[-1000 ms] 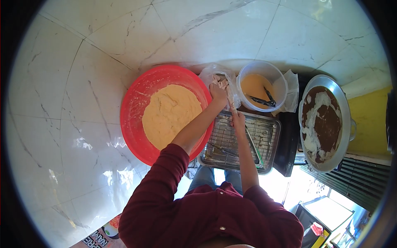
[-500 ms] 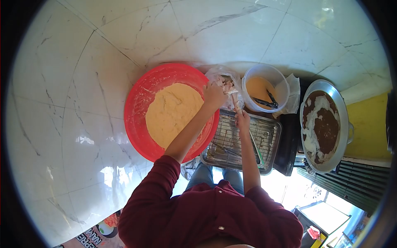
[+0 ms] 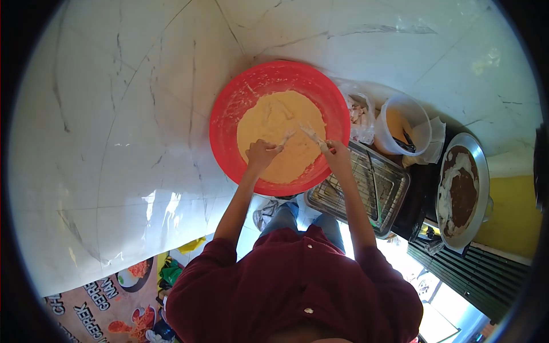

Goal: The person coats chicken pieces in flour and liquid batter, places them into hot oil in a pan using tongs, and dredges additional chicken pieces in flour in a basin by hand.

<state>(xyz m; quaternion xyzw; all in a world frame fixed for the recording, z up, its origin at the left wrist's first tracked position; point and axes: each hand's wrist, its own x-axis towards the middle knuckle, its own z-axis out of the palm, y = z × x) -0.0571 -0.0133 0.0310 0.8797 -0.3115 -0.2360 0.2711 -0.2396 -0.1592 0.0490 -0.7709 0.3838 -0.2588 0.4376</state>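
A red basin (image 3: pixel 229 120) holds a heap of pale yellow flour-like powder (image 3: pixel 280 117). My left hand (image 3: pixel 261 155) is over the lower left of the powder, closed on a pale, floury strip (image 3: pixel 286 138) that looks like raw chicken. Over the right part of the powder, my right hand (image 3: pixel 336 155) pinches a second pale strip (image 3: pixel 312 135). The two strips point toward each other, with their tips apart. Just right of the basin, an open plastic bag (image 3: pixel 361 117) contains pale raw pieces.
A metal tray with a wire rack (image 3: pixel 372 177) and tongs lies right of the basin. Behind it stands a clear tub (image 3: pixel 422 123) of orange liquid with black tongs inside. Farther right is a large metal pan (image 3: pixel 480 197) of brown and white contents. A printed banner (image 3: pixel 108 303) hangs lower left.
Both hands have moved from the bag and tray to over the powder, each with a pale strip. The view has shifted, so the basin and containers appear farther right.
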